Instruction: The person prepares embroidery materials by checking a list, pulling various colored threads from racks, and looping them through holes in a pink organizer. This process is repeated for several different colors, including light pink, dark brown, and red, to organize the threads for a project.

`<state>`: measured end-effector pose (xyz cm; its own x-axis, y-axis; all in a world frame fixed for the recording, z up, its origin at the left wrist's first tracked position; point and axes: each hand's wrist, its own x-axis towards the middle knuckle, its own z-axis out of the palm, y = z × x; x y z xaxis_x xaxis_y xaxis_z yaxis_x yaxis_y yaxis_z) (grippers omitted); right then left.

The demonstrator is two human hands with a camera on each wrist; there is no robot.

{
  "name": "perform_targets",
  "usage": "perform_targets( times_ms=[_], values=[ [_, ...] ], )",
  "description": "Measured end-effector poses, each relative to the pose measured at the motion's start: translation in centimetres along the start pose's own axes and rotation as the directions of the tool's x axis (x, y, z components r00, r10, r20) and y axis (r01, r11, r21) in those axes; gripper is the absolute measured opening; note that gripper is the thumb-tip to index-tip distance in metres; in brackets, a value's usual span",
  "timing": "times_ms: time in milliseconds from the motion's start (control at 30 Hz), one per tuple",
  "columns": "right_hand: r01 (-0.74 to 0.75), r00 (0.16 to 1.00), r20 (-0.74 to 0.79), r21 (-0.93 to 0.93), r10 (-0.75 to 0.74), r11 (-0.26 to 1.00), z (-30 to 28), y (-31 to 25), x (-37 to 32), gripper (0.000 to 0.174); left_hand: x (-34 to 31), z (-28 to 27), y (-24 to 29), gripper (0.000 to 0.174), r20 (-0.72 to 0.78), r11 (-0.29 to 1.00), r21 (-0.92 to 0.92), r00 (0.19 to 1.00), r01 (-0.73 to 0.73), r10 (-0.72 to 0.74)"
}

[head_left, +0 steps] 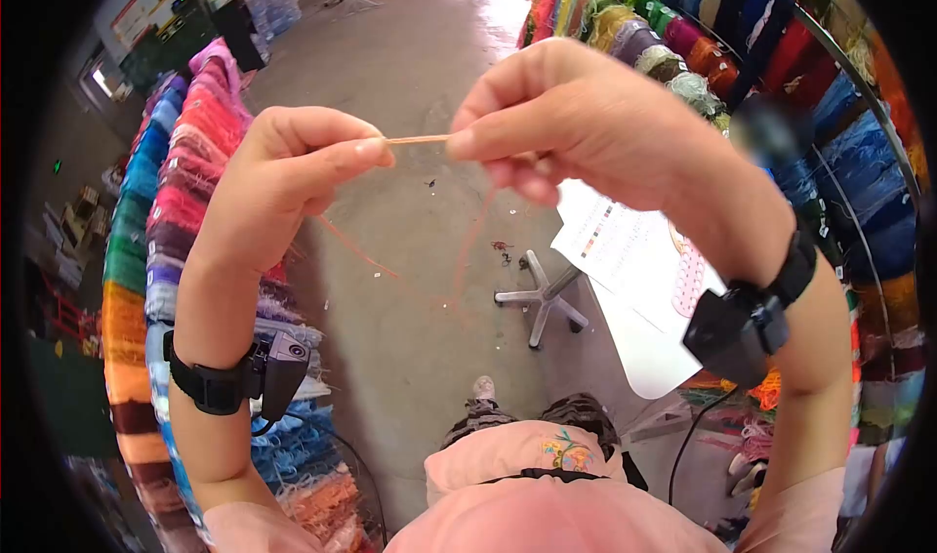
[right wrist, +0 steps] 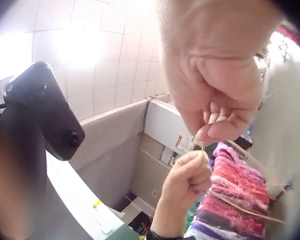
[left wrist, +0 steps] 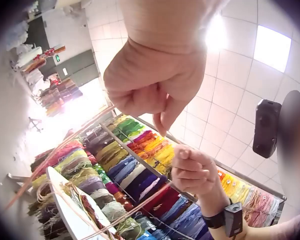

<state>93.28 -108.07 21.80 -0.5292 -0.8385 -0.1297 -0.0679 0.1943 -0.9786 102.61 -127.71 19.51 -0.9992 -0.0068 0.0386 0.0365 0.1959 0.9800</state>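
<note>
Peach-pink and thin, the thread [head_left: 418, 140] runs taut toward 11 o'clock in the head view, between two hands; its strand count cannot be told. The left hand [head_left: 283, 167] and right hand [head_left: 595, 128] each pinch it, thumb against fingers. Two loose tails [head_left: 361, 246] droop below. Two yarn racks [head_left: 190, 177] stand at 9 and 2 o'clock, one star-shaped base [head_left: 542, 297] at 4 o'clock.

Grey floor [head_left: 390, 368], wheeled base [head_left: 543, 297], skeins [head_left: 200, 128] — multicoloured
</note>
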Motion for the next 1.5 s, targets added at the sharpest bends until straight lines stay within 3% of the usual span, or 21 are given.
perform_targets(
  times_ms=[100,167,200,233,300,433,533,567,633,667,700,800,867,900,967,1000,1067,1100,1167,1267,1500],
  values=[
    [0.051,0.998,-0.048,0.06,-0.048,0.997,-2.1,-1.1,-0.4,0.011,2.7,-1.0,-1.9,0.015,0.019,0.998,-0.069,1.0,-0.014,0.015],
    [0.2,0.969,-0.161,0.069,-0.186,0.977,-3.4,-2.2,-0.5,0.01,4.7,-0.6,-3.3,0.015,0.072,0.988,-0.151,0.997,-0.022,0.033],
    [0.117,0.977,0.157,0.18,-0.146,0.977,-5.9,-3.3,-0.7,0.01,5.8,-0.1,-3.7,0.016,0.107,0.983,-0.186,0.994,-0.008,0.029],
    [0.163,0.966,0.164,0.207,-0.199,0.965,-7.3,-3.4,-1.6,0.01,6.8,0.5,-3.9,0.016,0.143,0.976,-0.218,0.989,0.007,0.025],
    [0.29,0.944,0.056,0.32,-0.324,0.902,-8.8,-3.3,-3.1,0.009,8.4,2.6,-3.9,0.016,0.205,0.958,-0.286,0.978,0.024,0.037],
    [0.378,0.892,0.012,0.528,-0.452,0.761,-13.8,-2.1,-7.8,0.008,10.9,8.1,-3.5,0.017,0.306,0.942,-0.326,0.952,0.081,0.024],
    [0.447,0.847,-0.054,0.611,-0.529,0.653,-20.6,-0.5,-13.3,0.008,13.1,12.6,-7.0,0.021,0.408,0.984,-0.107,0.909,0.145,-0.089],
    [0.483,0.837,-0.11,0.607,-0.535,0.631,-22.9,0.4,-15.6,0.008,13.5,13.5,-8.4,0.022,0.415,0.987,-0.059,0.902,0.153,-0.115],
    [0.578,0.802,-0.427,0.382,-0.417,0.721,-28.3,2.5,-21.4,0.01,13.8,14.9,-11.4,0.024,0.369,0.992,0.067,0.922,0.103,-0.12],
    [0.618,0.613,-0.719,0.177,-0.329,0.766,-33.0,2.9,-26.1,0.011,13.9,15.5,-13.1,0.024,0.319,0.989,0.141,0.944,0.047,-0.091],
    [0.573,0.316,-0.914,-0.03,-0.254,0.819,-36.4,3.1,-30.2,0.012,14.1,16.5,-14.1,0.025,0.273,0.977,0.212,0.96,-0.005,-0.054],
    [0.466,0.092,-0.911,-0.318,-0.403,0.826,-37.5,4.1,-36.0,0.01,14.5,19.5,-14.1,0.024,0.281,0.994,-0.006,0.954,0.107,-0.101],
    [0.388,-0.02,-0.865,-0.47,-0.502,0.793,-37.8,6.0,-37.7,0.01,14.8,22.8,-13.2,0.023,0.437,0.967,-0.046,0.876,0.25,-0.205],
    [0.352,0.026,-0.934,-0.325,-0.356,0.878,-33.8,8.2,-32.6,0.008,14.5,24.9,-12.8,0.022,0.511,0.943,-0.052,0.82,0.328,-0.257],
    [-0.039,0.4,-0.883,-0.282,-0.244,0.959,-27.2,14.0,-26.3,0.014,14.3,29.2,-12.6,0.023,0.607,0.909,-0.065,0.739,0.411,-0.291],
    [0.048,0.507,-0.861,-0.014,-0.037,0.999,-25.6,20.3,-24.3,0.017,13.9,31.0,-12.7,0.025,0.595,0.893,-0.039,0.728,0.448,-0.339],
    [0.041,0.683,-0.721,0.196,0.116,0.98,-20.9,27.7,-21.5,0.017,13.3,33.5,-12.8,0.028,0.57,0.852,0.016,0.696,0.523,-0.437],
    [-0.069,0.679,-0.708,0.204,0.196,0.977,-19.1,28.0,-21.0,0.018,13.4,34.2,-13.0,0.028,0.569,0.827,0.04,0.667,0.561,-0.481],
    [-0.118,0.641,-0.743,0.156,0.195,0.981,-16.8,29.4,-20.3,0.016,13.7,35.0,-13.3,0.028,0.563,0.772,0.086,0.609,0.63,-0.559],
    [-0.217,0.645,-0.717,0.16,0.265,0.963,-15.9,29.6,-19.8,0.015,15.3,35.8,-13.8,0.025,0.63,0.808,0.226,0.551,0.544,-0.548],
    [-0.277,0.645,-0.737,0.019,0.201,0.961,-15.8,28.3,-19.1,0.016,16.9,35.7,-14.5,0.022,0.708,0.787,0.122,0.502,0.605,-0.496]
  ],
)
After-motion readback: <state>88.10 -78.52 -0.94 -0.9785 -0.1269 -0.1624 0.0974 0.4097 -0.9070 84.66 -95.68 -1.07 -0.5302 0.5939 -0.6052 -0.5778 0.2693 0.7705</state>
